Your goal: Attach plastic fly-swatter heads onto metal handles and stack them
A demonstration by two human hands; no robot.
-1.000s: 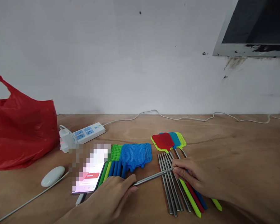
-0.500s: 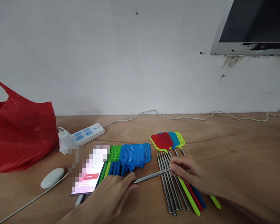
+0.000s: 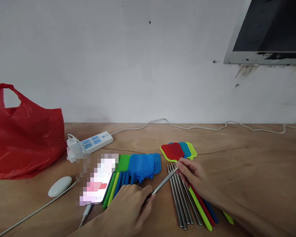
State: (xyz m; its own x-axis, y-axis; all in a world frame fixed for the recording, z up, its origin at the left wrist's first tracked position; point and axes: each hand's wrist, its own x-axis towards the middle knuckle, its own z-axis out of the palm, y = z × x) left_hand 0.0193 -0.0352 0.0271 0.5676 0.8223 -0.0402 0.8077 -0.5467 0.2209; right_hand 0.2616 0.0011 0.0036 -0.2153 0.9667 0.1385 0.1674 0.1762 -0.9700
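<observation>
A thin metal rod [image 3: 163, 183] is held between both hands just above the wooden table [image 3: 249, 164]. My right hand [image 3: 194, 176] pinches its far end, and my left hand [image 3: 130, 210] grips the near end. Under my right hand lie several more metal rods [image 3: 180, 204] beside assembled fly swatters with red, blue and green heads [image 3: 177, 150] and coloured handles [image 3: 202, 210]. Loose blue and green swatter heads [image 3: 140, 164] with coloured handle sleeves [image 3: 117, 186] lie just beyond my left hand.
A phone [image 3: 97, 186] with a lit screen lies left of the sleeves. A white power strip [image 3: 93, 142], a white mouse [image 3: 60, 186] and a red plastic bag [image 3: 24, 135] are at the left. A white cable [image 3: 199, 127] runs along the wall.
The rod has swung from nearly level to a steeper slant; my right hand moved its end further from me and leftward, while my left hand drew its end closer.
</observation>
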